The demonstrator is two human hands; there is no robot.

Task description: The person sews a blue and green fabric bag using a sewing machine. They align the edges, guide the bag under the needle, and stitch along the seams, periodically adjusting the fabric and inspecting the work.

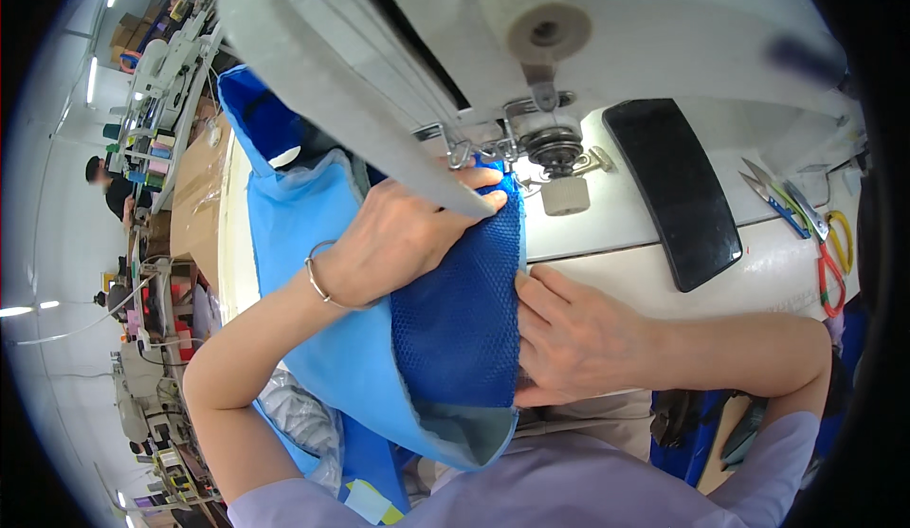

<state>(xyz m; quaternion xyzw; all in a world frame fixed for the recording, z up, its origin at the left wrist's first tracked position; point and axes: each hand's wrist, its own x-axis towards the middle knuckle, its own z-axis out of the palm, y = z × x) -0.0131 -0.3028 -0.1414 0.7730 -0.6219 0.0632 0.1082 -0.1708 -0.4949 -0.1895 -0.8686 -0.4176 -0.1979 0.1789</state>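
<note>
A piece of dark blue mesh fabric (460,315), joined to light blue cloth (327,338) with a grey edge, lies on the bed of a white sewing machine (664,26). My left hand (393,234) rests on the mesh, its fingers stretched forward beside the needle area. A bangle circles that wrist. Part of those fingers is hidden behind the machine's white guard. Along the right edge of the mesh, nearer to me, my right hand (583,343) pinches the fabric between thumb and fingers. The needle tip is too small to make out.
A black phone-like slab (675,191) lies right of the needle. Farther right are thread snips (777,204) and scissors with red handles (830,282). A cardboard box (201,196) stands at left. Other sewing machines and a person (118,191) are beyond.
</note>
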